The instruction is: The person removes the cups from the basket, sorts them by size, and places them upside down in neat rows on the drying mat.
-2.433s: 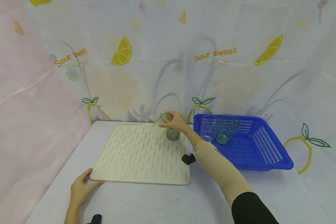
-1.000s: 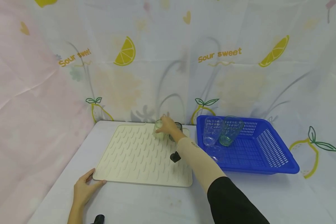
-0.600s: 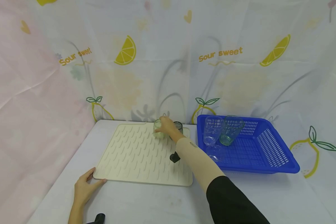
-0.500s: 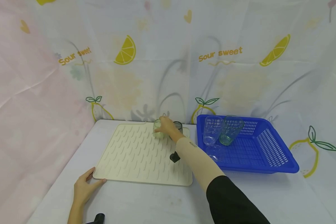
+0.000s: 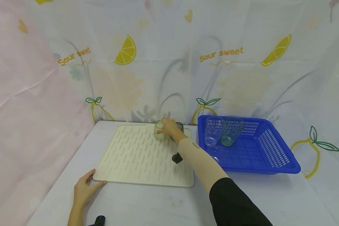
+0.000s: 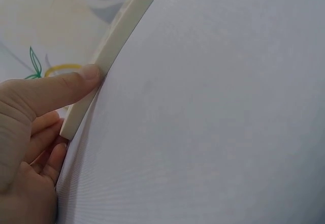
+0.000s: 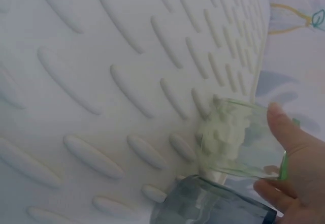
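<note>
A cream drying mat (image 5: pixel 138 157) with raised ridges lies on the white table. My left hand (image 5: pixel 83 191) holds its near-left corner between thumb and fingers; in the left wrist view the thumb presses the mat's edge (image 6: pixel 119 36). At the back right of the mat, my right hand (image 5: pixel 170 128) grips a pale green drinking glass (image 7: pixel 233 140) near its rim. That glass stands upright with its base on the ridges. Close to its right stands a dark grey glass (image 7: pixel 208 203), partly hidden by my hand in the head view.
A blue plastic basket (image 5: pixel 282 147) sits to the right of the mat. In it are a clear glass (image 5: pixel 213 133), a greenish glass (image 5: pixel 232 131) and another clear glass (image 5: pixel 216 153) lying low. A printed cloth (image 5: pixel 158 78) hangs behind the table.
The pale green glass was tilted in my right hand 2.4 s ago; it then came down upright beside the grey glass. My left hand keeps its place. In the last half second little differs.
</note>
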Available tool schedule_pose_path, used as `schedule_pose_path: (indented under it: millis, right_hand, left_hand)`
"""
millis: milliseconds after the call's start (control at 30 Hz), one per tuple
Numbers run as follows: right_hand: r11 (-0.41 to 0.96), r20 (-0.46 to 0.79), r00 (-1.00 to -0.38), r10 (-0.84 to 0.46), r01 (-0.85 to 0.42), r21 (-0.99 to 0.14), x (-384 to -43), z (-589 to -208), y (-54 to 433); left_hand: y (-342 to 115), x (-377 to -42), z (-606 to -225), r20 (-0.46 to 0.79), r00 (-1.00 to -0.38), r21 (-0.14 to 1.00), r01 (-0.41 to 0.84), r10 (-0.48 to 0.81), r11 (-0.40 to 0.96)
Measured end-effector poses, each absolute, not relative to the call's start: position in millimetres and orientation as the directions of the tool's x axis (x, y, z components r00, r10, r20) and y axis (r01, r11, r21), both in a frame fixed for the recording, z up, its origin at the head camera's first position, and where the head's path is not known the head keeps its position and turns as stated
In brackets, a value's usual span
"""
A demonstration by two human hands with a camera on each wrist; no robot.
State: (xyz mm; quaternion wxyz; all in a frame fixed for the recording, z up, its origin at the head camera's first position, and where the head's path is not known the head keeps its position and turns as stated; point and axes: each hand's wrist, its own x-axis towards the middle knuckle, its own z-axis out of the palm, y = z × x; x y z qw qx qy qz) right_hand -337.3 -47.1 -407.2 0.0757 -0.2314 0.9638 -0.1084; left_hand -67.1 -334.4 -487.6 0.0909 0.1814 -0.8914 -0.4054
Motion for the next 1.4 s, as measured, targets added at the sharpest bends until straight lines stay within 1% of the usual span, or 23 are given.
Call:
schedule_pose_path:
  millis: [167,333,567,667,800,900,1100,1200,1400]
  right_hand:
    - [0.878,-0.076,-0.896,-0.438,-0.408,-0.251,-334,-409,-46]
    - [0.869,-0.060,-0.895,-0.442,-0.410,-0.275,-331,-405,-44]
    - [0.814,-0.024,-0.886,-0.463,-0.415,-0.406,-330,-397,-38]
    - [0.786,-0.012,-0.879,-0.476,-0.420,-0.453,-329,-392,-34]
    - [0.731,0.002,-0.876,-0.483,-0.404,-0.551,-322,-382,-26]
    - [0.688,0.024,-0.877,-0.481,-0.393,-0.610,-314,-375,-17]
    - [0.611,0.088,-0.861,-0.500,-0.423,-0.669,-299,-365,11]
    - [0.560,0.098,-0.856,-0.507,-0.414,-0.718,-290,-359,28]
    - [0.484,0.174,-0.853,-0.491,-0.434,-0.760,-267,-354,64]
  left_hand:
    - [-334,-67,-488,0.021,-0.919,0.756,-0.243,-0.394,0.608]
    - [-333,-67,-488,0.023,-0.917,0.755,-0.245,-0.398,0.608]
    - [-335,-67,-487,0.045,-0.912,0.753,-0.238,-0.408,0.614]
    - [-335,-68,-488,0.041,-0.912,0.749,-0.243,-0.408,0.616]
    - [-333,-68,-487,0.025,-0.913,0.747,-0.253,-0.407,0.615]
    - [-332,-66,-486,0.019,-0.912,0.747,-0.259,-0.410,0.612]
    - [-331,-66,-486,0.011,-0.912,0.747,-0.265,-0.409,0.610]
    - [-332,-66,-486,0.011,-0.912,0.748,-0.264,-0.410,0.608]
    - [-332,-67,-487,0.017,-0.914,0.748,-0.258,-0.406,0.611]
